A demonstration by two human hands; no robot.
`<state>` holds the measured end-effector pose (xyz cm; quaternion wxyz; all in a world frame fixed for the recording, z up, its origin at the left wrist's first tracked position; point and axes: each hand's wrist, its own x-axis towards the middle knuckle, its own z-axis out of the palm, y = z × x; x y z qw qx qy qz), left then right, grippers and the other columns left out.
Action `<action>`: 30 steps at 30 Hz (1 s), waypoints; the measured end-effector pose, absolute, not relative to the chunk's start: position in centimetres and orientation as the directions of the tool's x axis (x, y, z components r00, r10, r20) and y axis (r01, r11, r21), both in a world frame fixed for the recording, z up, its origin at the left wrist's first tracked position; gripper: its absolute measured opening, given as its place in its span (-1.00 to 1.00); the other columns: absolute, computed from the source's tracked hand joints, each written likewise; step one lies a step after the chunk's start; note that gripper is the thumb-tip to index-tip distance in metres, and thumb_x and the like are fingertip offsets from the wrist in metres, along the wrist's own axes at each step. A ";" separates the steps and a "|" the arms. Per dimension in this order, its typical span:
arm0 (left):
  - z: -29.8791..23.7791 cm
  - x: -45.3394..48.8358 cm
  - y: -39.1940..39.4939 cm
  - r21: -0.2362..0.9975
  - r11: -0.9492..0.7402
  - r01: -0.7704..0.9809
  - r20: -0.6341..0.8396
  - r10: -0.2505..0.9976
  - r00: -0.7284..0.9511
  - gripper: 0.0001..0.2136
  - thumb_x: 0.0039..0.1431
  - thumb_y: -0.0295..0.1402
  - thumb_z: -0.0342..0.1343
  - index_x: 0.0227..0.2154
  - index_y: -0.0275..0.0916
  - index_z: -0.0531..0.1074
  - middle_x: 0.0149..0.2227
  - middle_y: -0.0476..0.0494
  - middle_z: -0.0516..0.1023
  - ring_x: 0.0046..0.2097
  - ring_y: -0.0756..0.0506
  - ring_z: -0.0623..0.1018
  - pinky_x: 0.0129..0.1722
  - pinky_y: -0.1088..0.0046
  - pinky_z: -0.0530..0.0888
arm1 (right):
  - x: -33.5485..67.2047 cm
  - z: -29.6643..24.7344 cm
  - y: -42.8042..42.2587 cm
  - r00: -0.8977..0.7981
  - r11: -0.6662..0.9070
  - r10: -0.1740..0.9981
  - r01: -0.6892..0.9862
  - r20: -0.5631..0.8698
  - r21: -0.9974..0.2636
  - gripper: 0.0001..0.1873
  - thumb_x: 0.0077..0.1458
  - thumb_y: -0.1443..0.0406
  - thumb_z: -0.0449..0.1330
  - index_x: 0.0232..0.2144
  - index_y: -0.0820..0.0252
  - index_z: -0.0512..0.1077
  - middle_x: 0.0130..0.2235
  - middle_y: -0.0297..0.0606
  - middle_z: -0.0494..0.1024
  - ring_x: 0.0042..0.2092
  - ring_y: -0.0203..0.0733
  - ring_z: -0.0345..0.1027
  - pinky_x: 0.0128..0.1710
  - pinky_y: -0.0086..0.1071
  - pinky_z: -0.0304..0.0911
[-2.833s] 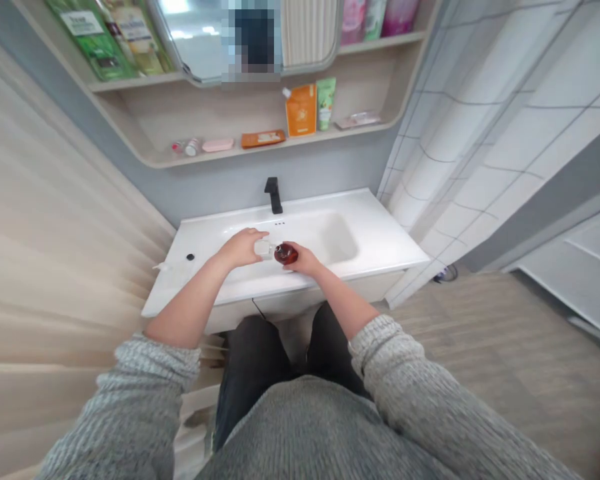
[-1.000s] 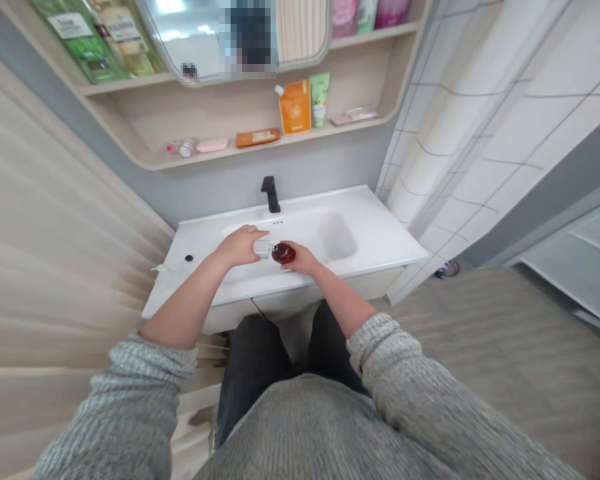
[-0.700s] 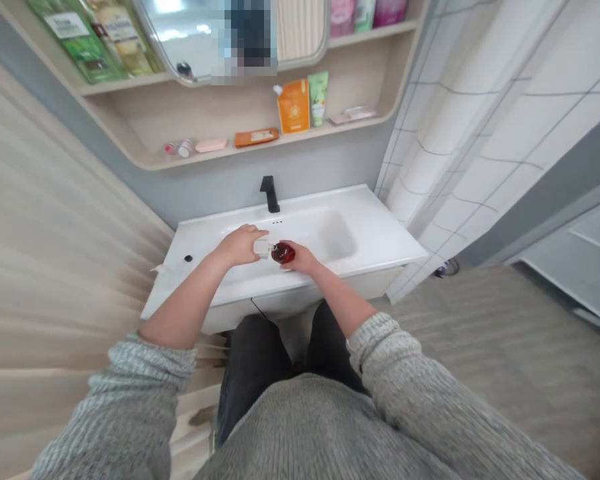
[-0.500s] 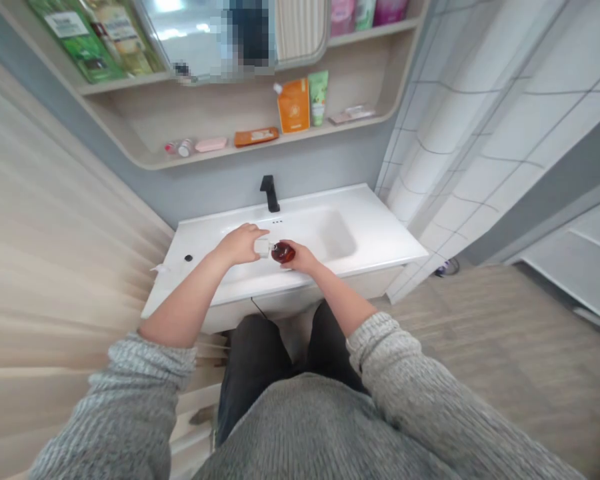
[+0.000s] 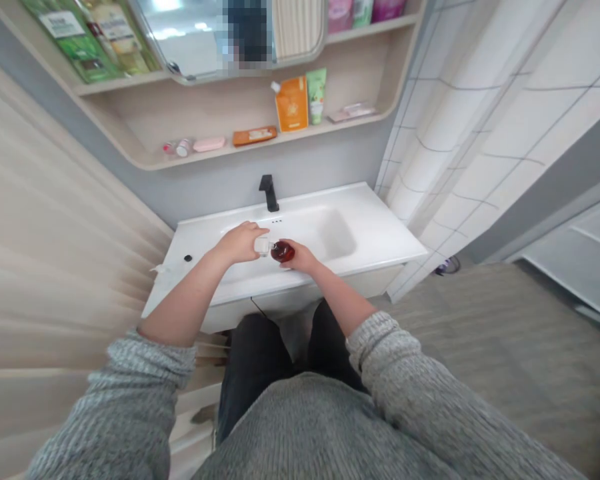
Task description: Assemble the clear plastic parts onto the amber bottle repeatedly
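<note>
Left hand: I read it over the basin, fingers curled tight on a white cap, palm down
Right hand: I read it just right of the left hand, fingers wrapped round a bottle from its right and underside
Bottle: small, dark red-brown, lying roughly level, neck towards the left hand
Cap: touching the bottle's neck end; I cannot tell whether it is threaded on or only held against it
Position: bottle and cap sit between the two hands, above the near left part of the basin, clear of the bench
Bench: white top with the basin sunk into it; a small dark spot lies near its left end, well apart from the hands
Tap: black, upright at the back edge, behind the hands
Shelf: on the wall above the tap; it carries an orange pouch and a green tube standing side by side, and a flat orange pack and a pink bar further left
Sleeves: grey knit, pushed up both forearms
Wall: white tiles on the right
</note>
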<state>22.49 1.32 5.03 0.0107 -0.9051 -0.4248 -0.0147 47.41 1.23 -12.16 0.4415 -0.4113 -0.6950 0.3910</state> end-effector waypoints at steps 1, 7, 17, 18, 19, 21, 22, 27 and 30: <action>5.1 22.5 1.3 -0.010 -0.642 0.767 0.037 0.766 0.642 -0.23 0.02 -0.29 0.35 0.39 -0.11 0.50 0.13 -0.30 0.62 0.24 -0.40 0.54 0.32 0.11 0.49 | 47.4 -12.2 1.3 -0.271 0.358 0.917 0.226 0.295 -0.906 0.08 -0.26 0.37 0.66 0.36 0.03 0.51 0.29 -0.18 0.64 0.29 0.14 0.55 0.43 -0.04 0.32; 5.6 23.0 1.7 -0.060 -0.654 0.754 0.032 0.754 0.656 -0.28 0.04 -0.30 0.35 0.35 -0.09 0.53 0.10 -0.26 0.63 0.21 -0.37 0.57 0.28 0.14 0.51 | 47.4 -12.6 1.4 -0.261 0.348 0.919 0.193 0.294 -0.917 0.10 -0.23 0.35 0.65 0.40 0.00 0.47 0.28 -0.21 0.65 0.28 0.12 0.56 0.44 -0.02 0.32; 6.6 23.8 1.7 -0.122 -0.666 0.736 0.002 0.741 0.672 -0.32 0.09 -0.32 0.33 0.34 -0.08 0.55 0.05 -0.26 0.64 0.17 -0.34 0.58 0.23 0.18 0.52 | 47.3 -12.6 1.4 -0.243 0.350 0.920 0.160 0.306 -0.923 0.11 -0.23 0.35 0.65 0.40 -0.01 0.47 0.28 -0.21 0.65 0.29 0.14 0.55 0.44 0.00 0.32; 6.8 23.9 1.7 -0.129 -0.667 0.734 0.002 0.740 0.672 -0.33 0.09 -0.32 0.34 0.33 -0.08 0.55 0.05 -0.26 0.64 0.17 -0.34 0.59 0.23 0.18 0.52 | 47.3 -12.6 1.4 -0.241 0.350 0.920 0.158 0.308 -0.923 0.11 -0.24 0.35 0.65 0.40 -0.01 0.48 0.28 -0.21 0.65 0.29 0.15 0.55 0.43 -0.01 0.33; 6.9 24.0 1.6 -0.137 -0.667 0.733 0.002 0.739 0.673 -0.33 0.08 -0.32 0.34 0.33 -0.07 0.55 0.05 -0.26 0.64 0.17 -0.33 0.59 0.23 0.18 0.52 | 47.3 -12.6 1.5 -0.241 0.351 0.920 0.157 0.308 -0.923 0.11 -0.24 0.35 0.65 0.40 0.00 0.48 0.28 -0.21 0.65 0.29 0.15 0.55 0.43 -0.01 0.33; 7.1 24.2 1.6 -0.154 -0.667 0.729 0.001 0.738 0.675 -0.31 0.08 -0.33 0.34 0.34 -0.07 0.54 0.07 -0.26 0.64 0.17 -0.33 0.58 0.23 0.19 0.52 | 47.3 -12.7 1.6 -0.240 0.352 0.920 0.157 0.310 -0.923 0.10 -0.24 0.34 0.65 0.40 0.02 0.47 0.28 -0.19 0.64 0.29 0.15 0.55 0.44 -0.01 0.32; 7.2 24.3 1.5 -0.161 -0.667 0.728 -0.001 0.737 0.675 -0.31 0.08 -0.33 0.33 0.35 -0.07 0.54 0.08 -0.26 0.64 0.18 -0.33 0.58 0.23 0.19 0.52 | 47.3 -12.8 1.7 -0.239 0.353 0.920 0.158 0.312 -0.922 0.10 -0.24 0.34 0.65 0.40 0.03 0.47 0.29 -0.18 0.64 0.29 0.16 0.55 0.44 0.00 0.32; 7.5 24.7 1.5 -0.191 -0.663 0.724 -0.008 0.739 0.674 -0.29 0.09 -0.35 0.32 0.38 -0.10 0.51 0.10 -0.27 0.63 0.20 -0.33 0.56 0.20 0.20 0.53 | 47.3 -12.9 1.8 -0.228 0.362 0.919 0.170 0.321 -0.917 0.10 -0.24 0.33 0.66 0.40 0.03 0.47 0.30 -0.17 0.63 0.31 0.17 0.54 0.45 0.01 0.32; 7.7 25.0 1.5 -0.204 -0.656 0.727 -0.019 0.745 0.667 -0.27 0.08 -0.38 0.31 0.39 -0.08 0.49 0.09 -0.26 0.62 0.20 -0.33 0.55 0.19 0.20 0.54 | 47.3 -12.9 1.7 -0.213 0.355 0.924 0.170 0.318 -0.919 0.11 -0.25 0.33 0.66 0.40 0.00 0.48 0.31 -0.20 0.63 0.31 0.17 0.54 0.45 0.02 0.32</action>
